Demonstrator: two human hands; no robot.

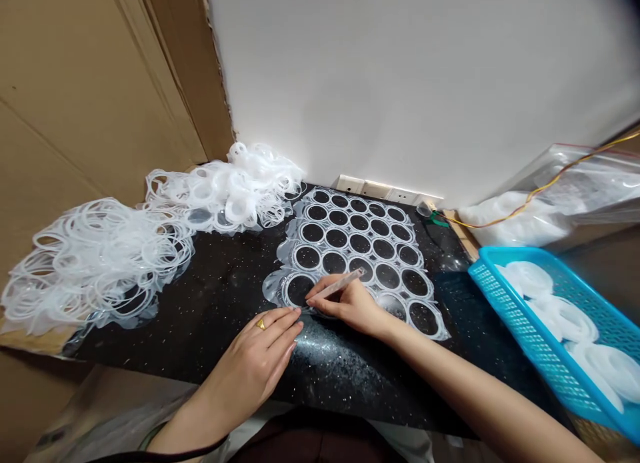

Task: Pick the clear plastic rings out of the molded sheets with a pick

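A translucent sheet of joined rings (349, 249), with rows of round openings, lies on the black speckled worktop (220, 283). My right hand (353, 306) grips a clear, slim pen-like stick (340, 285), its lower end at the rim of the sheet's near-left ring. What its tip is like is hidden by the fingers. My left hand (270, 346), a gold ring on one finger, rests palm down with fingers stretched out. Its fingertips touch the near edge of that same ring, close to the right fingertips.
Heaps of loose translucent rings (110, 256) cover the left side and back left. At the right stands a blue plastic basket (540, 343) holding white round pieces. Wall sockets (377, 189), a clear plastic bag (525, 216) and a yellow-red wire (530, 197) are at the back.
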